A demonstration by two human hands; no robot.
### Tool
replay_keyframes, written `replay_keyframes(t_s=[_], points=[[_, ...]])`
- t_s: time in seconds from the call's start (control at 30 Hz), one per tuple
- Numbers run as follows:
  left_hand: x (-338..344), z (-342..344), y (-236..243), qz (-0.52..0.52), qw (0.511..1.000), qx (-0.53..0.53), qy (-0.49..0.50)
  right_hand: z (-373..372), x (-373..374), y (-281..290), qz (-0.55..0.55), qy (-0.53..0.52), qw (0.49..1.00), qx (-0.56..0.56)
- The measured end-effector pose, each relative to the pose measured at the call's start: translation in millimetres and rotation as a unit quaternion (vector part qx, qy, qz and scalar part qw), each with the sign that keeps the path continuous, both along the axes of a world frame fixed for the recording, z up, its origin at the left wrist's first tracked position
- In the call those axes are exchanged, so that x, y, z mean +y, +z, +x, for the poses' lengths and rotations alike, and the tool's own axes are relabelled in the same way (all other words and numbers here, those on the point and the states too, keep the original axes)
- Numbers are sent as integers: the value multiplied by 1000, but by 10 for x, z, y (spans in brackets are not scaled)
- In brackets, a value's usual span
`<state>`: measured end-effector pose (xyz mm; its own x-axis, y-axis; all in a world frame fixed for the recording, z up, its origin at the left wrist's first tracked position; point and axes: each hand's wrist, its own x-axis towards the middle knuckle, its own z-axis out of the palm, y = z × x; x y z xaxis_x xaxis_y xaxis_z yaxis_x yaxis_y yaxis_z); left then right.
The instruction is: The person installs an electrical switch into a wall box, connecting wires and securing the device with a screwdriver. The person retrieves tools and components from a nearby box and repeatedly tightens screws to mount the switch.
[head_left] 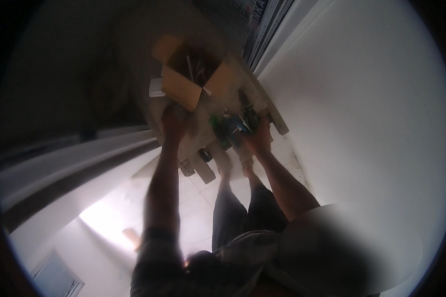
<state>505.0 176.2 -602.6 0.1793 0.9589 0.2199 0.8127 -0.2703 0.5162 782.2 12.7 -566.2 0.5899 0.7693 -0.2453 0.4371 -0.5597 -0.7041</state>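
Observation:
My left hand [174,120] rests low over the wooden tabletop [195,141], just in front of an open cardboard box [181,89]. Its fingers are lost in shadow, so any grip is unclear. Inside the box lie several thin objects, one a long pale rod [190,68]. On the right, my right hand [260,137] is beside a cluster of small items at the table's near edge, thumb and fingers spread apart. Among them are a blue piece [235,126], a green piece [216,124] and a dark object [251,118]. Dim light hides their exact kinds.
A small white object [157,87] sits left of the box. A pale wall [362,123] rises close on the right. Below the table's slatted near edge are my bare feet [224,167] on a tiled floor [195,200]. A dark-edged ledge [84,180] runs along the left.

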Motion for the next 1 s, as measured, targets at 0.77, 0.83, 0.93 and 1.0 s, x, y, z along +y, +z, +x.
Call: replay_keyframes(t_s=[0.77,0.83,0.93,1.0], points=[[163,-188,328,-90,995,-19,-31,600,344,-216,72,145,987,-14],[-205,-107,239,-93,994,-57,-20,605,376,-201,21,155,988,-14],[-638,240,39,-110,991,-80,-2,583,437,-86,-10,162,987,-6],[-810,563,-23,-147,981,-117,54,607,473,-38,-50,172,983,-30]])
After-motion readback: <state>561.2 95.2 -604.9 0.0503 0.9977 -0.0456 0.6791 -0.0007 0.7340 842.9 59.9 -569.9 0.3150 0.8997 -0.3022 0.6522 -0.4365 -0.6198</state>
